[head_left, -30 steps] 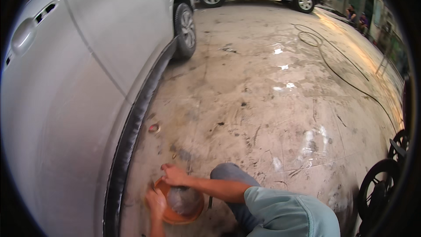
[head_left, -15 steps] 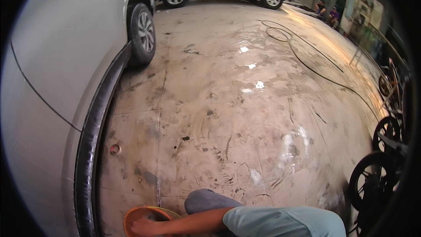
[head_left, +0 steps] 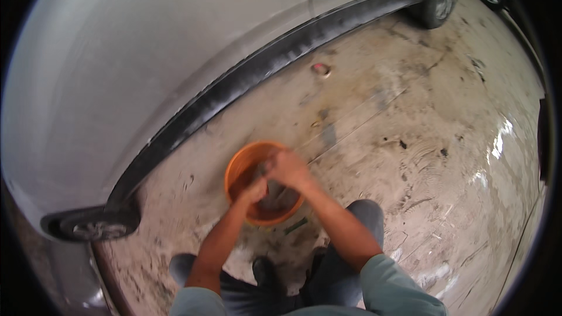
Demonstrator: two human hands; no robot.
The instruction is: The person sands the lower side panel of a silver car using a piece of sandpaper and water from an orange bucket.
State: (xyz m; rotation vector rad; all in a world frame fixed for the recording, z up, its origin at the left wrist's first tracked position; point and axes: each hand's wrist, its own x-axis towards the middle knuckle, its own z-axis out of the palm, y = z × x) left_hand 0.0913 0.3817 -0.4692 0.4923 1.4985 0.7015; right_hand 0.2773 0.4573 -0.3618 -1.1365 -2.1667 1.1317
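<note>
The left hand and right hand meet over a round orange plastic bucket on the stained concrete floor, fingers bent; whether they hold anything cannot be told through the blur. Forearm pressure on the rim could spill murky liquid. Grey car bounds the far side; dark flat bar lies just outside the near rim.

Muted light; white glare on the floor at right; hands blurred; edges bend toward a black rim.
</note>
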